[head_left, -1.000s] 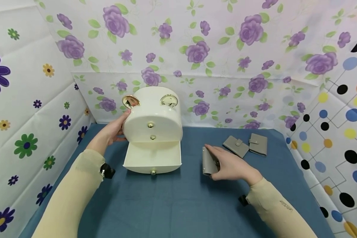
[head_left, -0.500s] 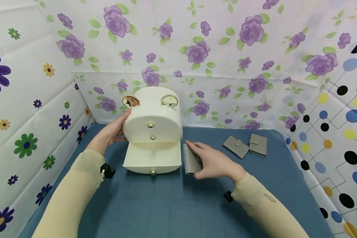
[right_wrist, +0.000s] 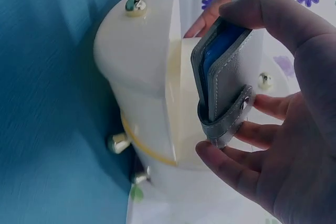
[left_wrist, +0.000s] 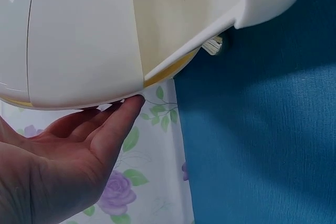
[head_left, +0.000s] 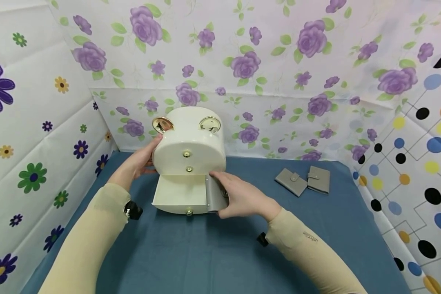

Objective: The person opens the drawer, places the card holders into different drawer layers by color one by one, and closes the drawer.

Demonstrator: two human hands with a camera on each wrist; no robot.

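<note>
A cream storage box (head_left: 191, 157) with gold knobs and two gold ear-like rounds stands at the table's back, its bottom drawer (head_left: 180, 190) pulled out. My left hand (head_left: 139, 161) touches the box's left side, its fingers (left_wrist: 118, 129) fairly straight against the shell in the left wrist view. Between thumb and fingertips, my right hand (head_left: 246, 196) pinches a small grey wallet (head_left: 214, 196) on edge, overlapping the drawer's right end. In the right wrist view the wallet (right_wrist: 231, 77) shows a snap strap and blue inside, over the drawer (right_wrist: 142, 56).
Two more grey snap wallets lie at the right, one angled (head_left: 291, 181) and one nearly straight (head_left: 319, 179), close together. A blue cloth (head_left: 191, 253) covers the table. Flower-patterned sheeting (head_left: 264, 102) rises behind, with more patterned sheets at left and right.
My right hand has carried the wallet leftward from the cloth beside the box to the drawer's right end. My left hand stays against the box.
</note>
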